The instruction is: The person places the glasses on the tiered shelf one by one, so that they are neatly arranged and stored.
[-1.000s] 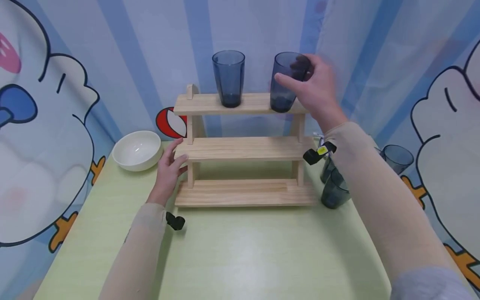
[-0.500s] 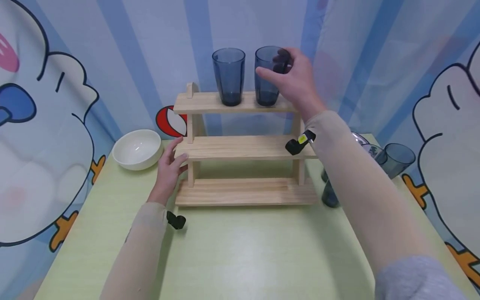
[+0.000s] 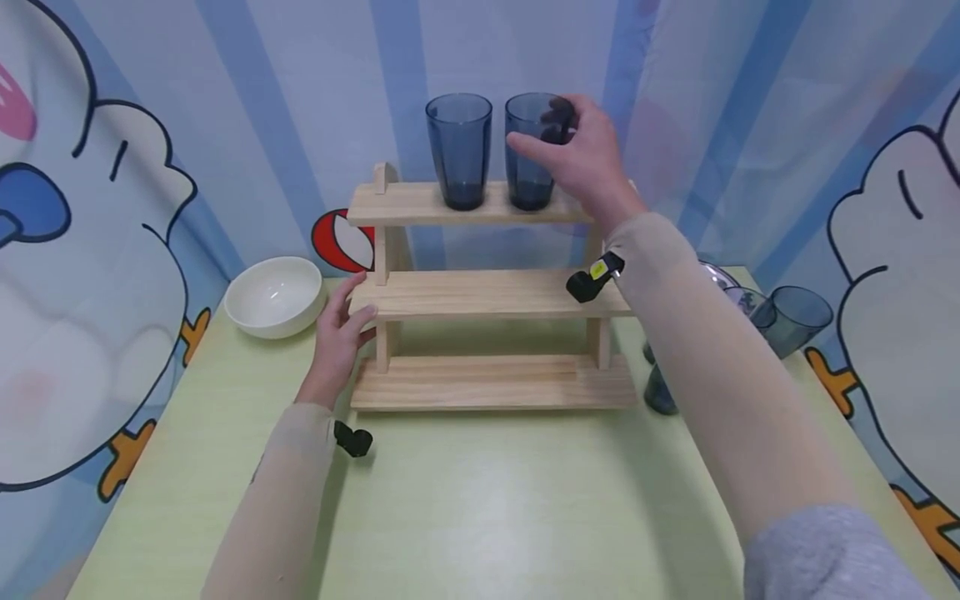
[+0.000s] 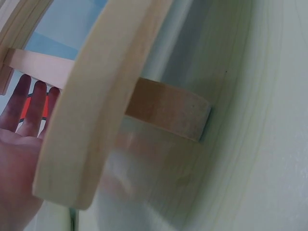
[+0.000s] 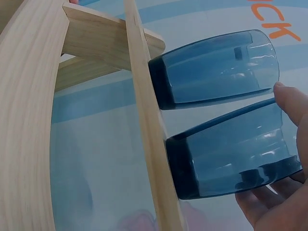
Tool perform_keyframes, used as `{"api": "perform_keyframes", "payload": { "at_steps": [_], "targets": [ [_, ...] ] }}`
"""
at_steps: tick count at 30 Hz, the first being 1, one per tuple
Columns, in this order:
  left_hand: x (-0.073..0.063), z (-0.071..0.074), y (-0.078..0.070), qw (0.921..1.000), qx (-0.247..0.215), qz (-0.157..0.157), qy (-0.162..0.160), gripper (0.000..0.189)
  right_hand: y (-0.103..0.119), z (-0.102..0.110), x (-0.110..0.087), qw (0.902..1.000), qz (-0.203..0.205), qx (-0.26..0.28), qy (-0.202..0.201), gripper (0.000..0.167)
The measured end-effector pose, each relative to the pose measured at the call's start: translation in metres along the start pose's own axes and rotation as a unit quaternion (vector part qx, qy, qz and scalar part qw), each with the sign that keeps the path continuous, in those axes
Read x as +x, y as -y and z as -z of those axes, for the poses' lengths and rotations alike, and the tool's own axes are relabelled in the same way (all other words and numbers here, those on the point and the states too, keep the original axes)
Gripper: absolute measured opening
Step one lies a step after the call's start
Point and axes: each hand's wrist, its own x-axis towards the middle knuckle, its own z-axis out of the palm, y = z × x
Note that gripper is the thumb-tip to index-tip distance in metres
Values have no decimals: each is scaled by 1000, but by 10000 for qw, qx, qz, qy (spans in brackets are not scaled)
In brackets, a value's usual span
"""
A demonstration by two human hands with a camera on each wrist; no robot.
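Note:
My right hand (image 3: pixel 596 158) holds a blue-tinted drinking glass (image 3: pixel 530 183), thumb at the front and fingers around the far side. This glass stands upright on the top tier of a three-tier wooden shelf (image 3: pixel 487 293), its base against the board in the right wrist view. Just left of it stands a matching glass (image 3: pixel 459 154), a narrow gap between them; the thumb tip lies close to that glass's rim (image 5: pixel 275 62). My left hand (image 3: pixel 335 342) rests at the shelf's left end by the middle tier, its fingers (image 4: pixel 33 103) straight beside the side support.
A white bowl (image 3: pixel 275 298) sits on the pale green table (image 3: pixel 480 500) left of the shelf. More tinted glasses (image 3: pixel 798 318) stand at the right, partly hidden by my right forearm. A striped cartoon curtain (image 3: pixel 300 100) hangs behind.
My right hand has moved the glass leftward along the top tier, close to the other glass; over the last half second it shifted only slightly. My left hand has stayed at the shelf's end.

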Motion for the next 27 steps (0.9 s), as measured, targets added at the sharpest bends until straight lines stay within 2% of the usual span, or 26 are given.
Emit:
{"api": "perform_keyframes", "payload": {
  "at_steps": [7, 19, 27],
  "targets": [
    [2, 0, 0, 10000, -41, -16, 32, 57, -2, -2, 2, 9998, 51, 201, -6, 82],
    [3, -1, 1, 9999, -93, -1, 45, 54, 0, -4, 2, 9999, -25, 105, -73, 88],
    [5, -4, 3, 10000, -47, -28, 36, 56, 1, 4, -3, 9998, -132, -2, 114, 93]
  ]
}}
